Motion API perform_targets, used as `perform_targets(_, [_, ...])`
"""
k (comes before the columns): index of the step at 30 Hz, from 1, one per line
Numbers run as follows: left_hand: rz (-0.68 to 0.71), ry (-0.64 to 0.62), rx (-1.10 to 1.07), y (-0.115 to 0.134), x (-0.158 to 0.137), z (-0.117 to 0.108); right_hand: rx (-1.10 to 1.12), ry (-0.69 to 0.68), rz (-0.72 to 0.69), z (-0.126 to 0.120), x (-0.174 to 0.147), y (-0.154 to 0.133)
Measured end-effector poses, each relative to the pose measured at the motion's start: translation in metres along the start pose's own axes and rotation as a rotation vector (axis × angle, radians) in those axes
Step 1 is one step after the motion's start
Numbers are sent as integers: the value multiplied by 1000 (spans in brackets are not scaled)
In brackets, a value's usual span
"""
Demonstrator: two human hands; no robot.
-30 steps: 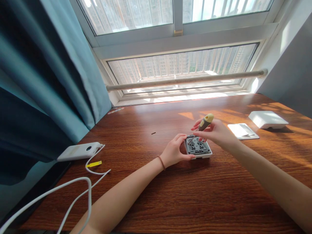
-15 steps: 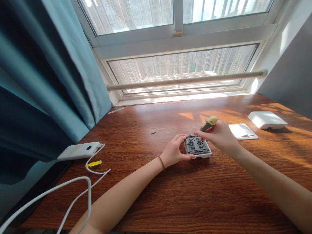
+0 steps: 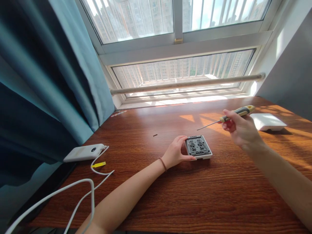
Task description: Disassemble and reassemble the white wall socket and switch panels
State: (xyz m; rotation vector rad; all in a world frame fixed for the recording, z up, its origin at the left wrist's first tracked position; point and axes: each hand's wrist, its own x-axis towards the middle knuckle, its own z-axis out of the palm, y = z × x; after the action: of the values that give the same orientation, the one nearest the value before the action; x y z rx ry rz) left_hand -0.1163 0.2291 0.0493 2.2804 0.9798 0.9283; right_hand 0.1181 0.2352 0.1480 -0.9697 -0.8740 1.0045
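As the left hand [image 3: 175, 151] clasps one square grey unit [image 3: 198, 152], white-edged, with two dark clusters [image 3: 201, 144], I see the right hand [image 3: 246, 131] gripping one yellow-and-grey screwdriver [image 3: 241, 111].

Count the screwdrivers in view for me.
1: the screwdriver is in the right hand, held clear of the gray-topped box that the left hand grips. The right hand may hide things behind it, but no second screwdriver shows.

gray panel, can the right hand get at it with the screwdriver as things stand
Likely yes: the upper face of the panel lies mostly uncovered, and the screwdriver in the right hand shows its tip near the far edge. The left hand grips only the left side, leaving the rest free.
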Motion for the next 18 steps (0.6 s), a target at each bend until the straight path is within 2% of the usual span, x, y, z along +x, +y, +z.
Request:
perform_targets(4, [-32, 11, 19, -3, 4, -5, 187, 33, 247, -44, 9, 21])
perform_targets(7, [-134, 92, 164, -10, 11, -27, 222, 34, 349, -66, 8, 40])
perform_targets(9, [-313, 146, 413, -21, 14, -51, 256, 46, 377, -72, 7, 47])
perform_targets(11, [-427, 188, 509, -38, 14, -76, 280, 58, 375, -74, 7, 49])
perform_targets(13, [-512, 176, 565, -56, 11, -95, 270, 56, 372, -74, 8, 50])
perform_targets(15, [-562, 120, 588, -70, 6, -104, 245, 45, 380, -74, 8, 51])
perform_targets(18, [-589, 31, 610, -81, 1, -103, 233, 46, 369, -75, 9, 53])
